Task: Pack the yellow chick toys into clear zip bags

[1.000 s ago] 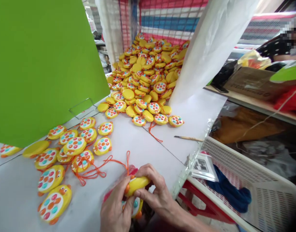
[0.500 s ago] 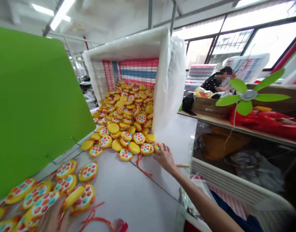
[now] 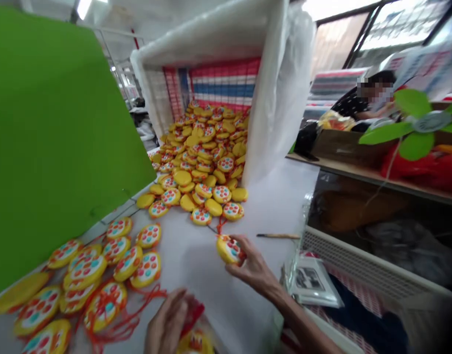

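My right hand [image 3: 253, 265] grips a yellow oval piece [image 3: 229, 250] with white, red and blue dots, held above the white table between thumb and fingers. My left hand [image 3: 168, 319] is low in the middle, its fingers bent beside a small red object [image 3: 192, 314]; blur hides whether it holds that. Just right of and below it, another yellow piece [image 3: 196, 341] shows partly. Several dotted yellow pieces [image 3: 87, 270] with red cords [image 3: 118, 327] lie at the left. A large heap of the same pieces [image 3: 203, 162] spills from a white-edged, striped box.
The plastic-wrapped box [image 3: 273, 108] stands at the back, a green panel [image 3: 63, 132] at the left. A thin brown stick [image 3: 279, 236] lies on the table [image 3: 196, 260]. At the right are a white basket [image 3: 373, 268], a green fan [image 3: 428, 123] and a person bending over.
My right hand has drawn a piece away from the heap's edge towards me. My left hand has moved right, off the left group of pieces, to the small red object. The view has shifted.
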Demonstrator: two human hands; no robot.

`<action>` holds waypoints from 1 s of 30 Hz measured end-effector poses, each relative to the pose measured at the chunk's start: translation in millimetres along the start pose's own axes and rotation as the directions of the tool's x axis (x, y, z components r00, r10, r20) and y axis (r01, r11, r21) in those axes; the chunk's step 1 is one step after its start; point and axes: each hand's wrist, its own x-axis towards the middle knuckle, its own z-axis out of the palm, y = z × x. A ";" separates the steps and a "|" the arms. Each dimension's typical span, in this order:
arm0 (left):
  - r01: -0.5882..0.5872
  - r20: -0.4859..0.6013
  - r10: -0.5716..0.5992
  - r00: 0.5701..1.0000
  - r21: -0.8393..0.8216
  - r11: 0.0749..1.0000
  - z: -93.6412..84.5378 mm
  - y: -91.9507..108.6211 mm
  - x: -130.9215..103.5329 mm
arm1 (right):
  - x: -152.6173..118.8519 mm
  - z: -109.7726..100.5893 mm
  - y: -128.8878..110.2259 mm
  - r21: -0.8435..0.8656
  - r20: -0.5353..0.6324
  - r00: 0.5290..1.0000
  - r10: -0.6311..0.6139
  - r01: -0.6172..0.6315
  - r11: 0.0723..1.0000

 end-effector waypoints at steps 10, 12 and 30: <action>0.119 -0.016 -0.128 0.992 -0.285 0.951 8.6 15.4 -25.5 | -68.4 64.1 -64.9 0.240 0.283 0.920 -0.270 0.204 0.949; 0.146 0.010 -0.150 0.989 -0.309 0.940 -1.9 13.3 -29.3 | -71.1 61.2 -65.4 0.375 0.273 0.934 -0.230 0.116 0.920; 0.194 0.058 -0.185 0.981 -0.296 0.935 -30.2 -1.7 -47.9 | -78.3 81.7 -67.0 0.750 0.492 0.870 -0.038 -0.400 0.527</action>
